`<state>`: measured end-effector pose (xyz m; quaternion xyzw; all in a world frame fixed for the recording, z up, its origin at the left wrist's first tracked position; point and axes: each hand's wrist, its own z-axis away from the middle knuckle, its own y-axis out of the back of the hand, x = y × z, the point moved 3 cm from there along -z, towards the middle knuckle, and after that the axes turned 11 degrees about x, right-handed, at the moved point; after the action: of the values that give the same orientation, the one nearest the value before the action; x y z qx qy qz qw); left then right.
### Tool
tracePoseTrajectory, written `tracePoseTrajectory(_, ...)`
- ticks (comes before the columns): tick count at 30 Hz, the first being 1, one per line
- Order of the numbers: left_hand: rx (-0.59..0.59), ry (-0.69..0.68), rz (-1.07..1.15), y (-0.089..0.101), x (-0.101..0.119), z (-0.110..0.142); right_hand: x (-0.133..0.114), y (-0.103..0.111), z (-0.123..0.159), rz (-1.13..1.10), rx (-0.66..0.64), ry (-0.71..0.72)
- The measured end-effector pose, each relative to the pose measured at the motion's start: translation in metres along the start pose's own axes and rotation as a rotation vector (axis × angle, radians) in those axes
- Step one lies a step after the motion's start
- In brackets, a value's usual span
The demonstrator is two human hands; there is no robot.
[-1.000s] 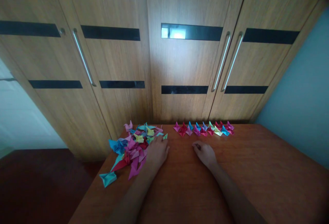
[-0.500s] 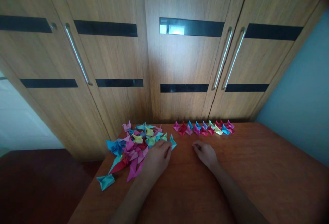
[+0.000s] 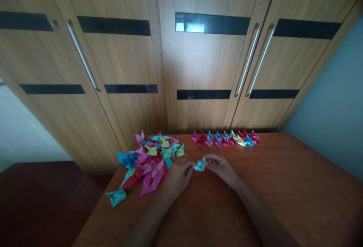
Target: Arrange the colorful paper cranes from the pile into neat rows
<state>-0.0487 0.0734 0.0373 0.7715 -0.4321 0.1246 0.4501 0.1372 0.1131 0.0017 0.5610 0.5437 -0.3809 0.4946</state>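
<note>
A light teal folded-paper origami piece point(image 3: 199, 164) is held just above the brown table between my two hands. My left hand point(image 3: 179, 173) pinches its left corner with closed fingers. The fingertips of my right hand point(image 3: 220, 168) are closed on its right corner. Left of my left hand lies a loose heap of paper origami point(image 3: 147, 165) in pink, blue, red, yellow and green. Beyond my right hand, similar small pieces stand in a row point(image 3: 225, 139) along the table's back edge.
The wooden table point(image 3: 272, 194) reaches back to a wardrobe point(image 3: 198, 115) with metal handles. One teal origami piece point(image 3: 116, 197) lies near the table's left edge. A pale blue wall point(image 3: 329, 99) borders the right side.
The teal piece has moved from beside the heap to the middle, carried by my left hand. My right hand has shifted slightly left and taken hold of its other corner.
</note>
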Motion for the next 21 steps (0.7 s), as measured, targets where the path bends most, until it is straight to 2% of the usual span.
tracePoseTrajectory(3, 0.055, 0.038, 0.053, -0.003, -0.002, 0.001, 0.006, -0.002, -0.001, 0.016, 0.002, 0.006)
tracePoseTrajectory(5, 0.092, 0.127, 0.1, -0.008, -0.005, 0.002, 0.007, -0.003, -0.001, 0.01, 0.004, -0.007)
tracePoseTrajectory(8, 0.071, 0.278, 0.17, -0.019, -0.01, 0.004, 0.006, -0.002, -0.001, 0.004, 0.011, -0.026)
tracePoseTrajectory(10, 0.061, 0.332, 0.205, -0.024, -0.012, 0.006, 0.003, -0.001, 0.0, 0.015, 0.023, -0.03)
tracePoseTrajectory(21, 0.154, 0.438, 0.33, -0.023, -0.02, 0.009, 0.003, -0.001, -0.001, 0.033, -0.024, -0.025)
